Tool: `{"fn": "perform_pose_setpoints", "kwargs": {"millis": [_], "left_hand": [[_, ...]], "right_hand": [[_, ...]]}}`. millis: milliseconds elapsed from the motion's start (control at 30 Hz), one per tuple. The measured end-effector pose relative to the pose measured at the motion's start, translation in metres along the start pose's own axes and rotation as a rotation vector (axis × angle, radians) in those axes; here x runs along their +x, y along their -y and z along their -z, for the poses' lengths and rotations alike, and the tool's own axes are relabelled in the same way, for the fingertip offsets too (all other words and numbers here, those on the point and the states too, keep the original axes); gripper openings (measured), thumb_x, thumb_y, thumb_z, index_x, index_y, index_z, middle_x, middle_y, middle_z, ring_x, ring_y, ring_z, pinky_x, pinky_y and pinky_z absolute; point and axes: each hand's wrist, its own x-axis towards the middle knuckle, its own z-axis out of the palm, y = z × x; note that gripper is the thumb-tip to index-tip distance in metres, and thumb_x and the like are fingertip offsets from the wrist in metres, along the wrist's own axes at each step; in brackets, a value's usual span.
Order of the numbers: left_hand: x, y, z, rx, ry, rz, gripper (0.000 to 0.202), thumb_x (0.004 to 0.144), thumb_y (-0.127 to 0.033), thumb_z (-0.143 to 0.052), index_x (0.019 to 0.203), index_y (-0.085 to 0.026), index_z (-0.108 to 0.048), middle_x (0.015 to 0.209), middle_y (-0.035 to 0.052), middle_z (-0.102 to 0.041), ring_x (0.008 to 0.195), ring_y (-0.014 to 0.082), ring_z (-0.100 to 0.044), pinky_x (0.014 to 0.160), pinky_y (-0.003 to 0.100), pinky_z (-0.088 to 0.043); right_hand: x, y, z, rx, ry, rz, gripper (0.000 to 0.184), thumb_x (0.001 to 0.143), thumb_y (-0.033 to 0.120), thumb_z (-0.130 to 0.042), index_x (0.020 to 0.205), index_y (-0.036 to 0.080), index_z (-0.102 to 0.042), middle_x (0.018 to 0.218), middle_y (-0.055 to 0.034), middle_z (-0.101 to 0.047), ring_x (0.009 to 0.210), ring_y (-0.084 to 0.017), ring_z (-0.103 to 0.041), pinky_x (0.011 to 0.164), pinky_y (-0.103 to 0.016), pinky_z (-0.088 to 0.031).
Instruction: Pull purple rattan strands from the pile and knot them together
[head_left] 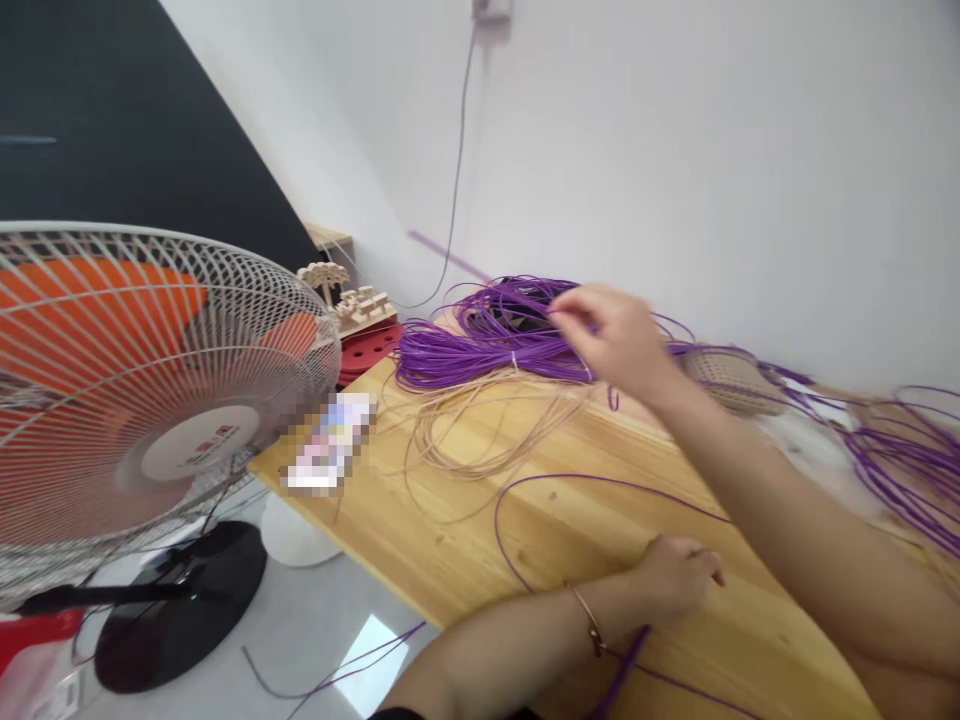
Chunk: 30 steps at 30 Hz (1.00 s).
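My right hand (622,335) is raised over the back of the table, thumb and forefinger pinched on a purple strand (450,255) whose free end points up and left. Behind and below that hand lies a big bundle of purple strands (480,360), tied with a white tie. My left hand (675,577), a bracelet (586,620) on its wrist, rests low over the tabletop with its fingers curled; whatever is in them is hidden. A thicker purple bunch (626,670) runs out from beneath that wrist. Nearby, a single purple strand (504,510) curves across the wood.
On the wooden table (450,555) lie a loose coil of beige strands (465,465) and a blurred-out flat item (330,445). A large fan (165,400) stands at the left. A woven piece (733,380) and more purple coils (907,460) lie at the right, by the wall.
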Motion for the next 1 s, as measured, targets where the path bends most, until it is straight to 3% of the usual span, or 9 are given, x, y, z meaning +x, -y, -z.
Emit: {"fn": "perform_pose_setpoints", "kwargs": {"millis": [100,133,200,367,600,733,833,900,1000], "left_hand": [[-0.009,-0.024,0.004,0.034,0.071,-0.058,0.027,0.084,-0.028,-0.051,0.061,-0.014,-0.055,0.04,-0.0069,-0.034,0.038,0.0058,-0.03,0.039,0.02,-0.023],[-0.013,-0.036,0.006,0.016,0.074,-0.115,0.026,0.083,-0.031,-0.051,0.065,-0.014,-0.055,0.039,-0.0076,-0.035,0.037,0.0058,-0.029,0.038,0.019,-0.022],[-0.02,-0.064,0.012,-0.124,-0.061,-0.3,0.033,0.081,-0.046,-0.051,0.073,-0.014,-0.056,0.039,-0.0101,-0.029,0.035,0.0048,-0.023,0.037,0.019,-0.018],[-0.03,-0.114,0.016,-0.266,-0.125,-0.448,0.057,0.071,-0.061,-0.059,0.099,-0.011,-0.057,0.039,-0.0128,-0.024,0.033,0.0043,-0.017,0.034,0.018,-0.012],[-0.042,-0.117,0.017,-0.234,-0.169,-0.536,0.052,0.073,-0.058,-0.062,0.097,-0.012,-0.058,0.039,-0.0127,-0.024,0.033,0.0035,-0.015,0.032,0.015,-0.013],[-0.041,-0.118,0.02,-0.188,-0.237,-0.537,0.046,0.071,-0.058,-0.063,0.083,-0.015,-0.056,0.038,-0.0125,-0.023,0.032,0.0032,-0.016,0.032,0.015,-0.014],[-0.041,-0.119,0.021,-0.13,-0.244,-0.523,0.044,0.072,-0.058,-0.062,0.073,-0.015,-0.054,0.038,-0.0116,-0.024,0.033,0.003,-0.016,0.033,0.015,-0.014],[-0.042,-0.119,0.019,-0.089,-0.222,-0.509,0.043,0.073,-0.058,-0.061,0.072,-0.015,-0.054,0.038,-0.0112,-0.024,0.033,0.0031,-0.017,0.034,0.015,-0.014],[-0.047,-0.117,0.014,-0.012,-0.172,-0.499,0.041,0.076,-0.055,-0.059,0.073,-0.015,-0.055,0.04,-0.0103,-0.026,0.034,0.0036,-0.019,0.035,0.016,-0.016]], "right_hand": [[-0.062,-0.035,0.09,-0.353,-0.102,-0.122,0.018,0.084,0.03,-0.048,0.078,0.019,-0.06,0.076,-0.0078,-0.063,0.07,-0.017,-0.055,0.067,-0.031,-0.04],[-0.088,-0.04,0.11,-0.419,-0.109,-0.221,0.019,0.084,0.033,-0.047,0.077,0.019,-0.06,0.074,-0.0084,-0.062,0.068,-0.017,-0.054,0.064,-0.032,-0.04],[-0.138,-0.038,0.131,-0.335,-0.056,-0.455,0.021,0.082,0.038,-0.049,0.077,0.02,-0.059,0.071,-0.0084,-0.063,0.063,-0.018,-0.055,0.06,-0.032,-0.041],[-0.217,-0.004,0.103,0.169,0.101,-0.793,0.032,0.082,0.046,-0.048,0.079,0.017,-0.06,0.068,-0.0057,-0.061,0.057,-0.015,-0.054,0.052,-0.026,-0.043],[-0.242,0.005,0.075,0.425,0.036,-0.956,0.037,0.08,0.05,-0.049,0.08,0.014,-0.058,0.073,-0.0058,-0.058,0.066,-0.014,-0.053,0.058,-0.024,-0.045],[-0.246,0.008,0.075,0.457,0.128,-0.936,0.036,0.083,0.048,-0.047,0.075,0.014,-0.056,0.069,-0.004,-0.056,0.063,-0.013,-0.051,0.056,-0.023,-0.043],[-0.242,0.015,0.084,0.441,0.161,-0.844,0.034,0.091,0.042,-0.039,0.095,0.016,-0.06,0.075,-0.0045,-0.061,0.069,-0.014,-0.056,0.064,-0.025,-0.046],[-0.236,0.021,0.092,0.443,0.107,-0.779,0.034,0.094,0.037,-0.033,0.115,0.019,-0.053,0.084,-0.0046,-0.065,0.076,-0.014,-0.059,0.071,-0.026,-0.047],[-0.22,0.029,0.104,0.471,-0.072,-0.736,0.028,0.095,0.035,-0.037,0.119,0.022,-0.047,0.103,-0.0066,-0.066,0.092,-0.014,-0.061,0.081,-0.029,-0.048]]}}
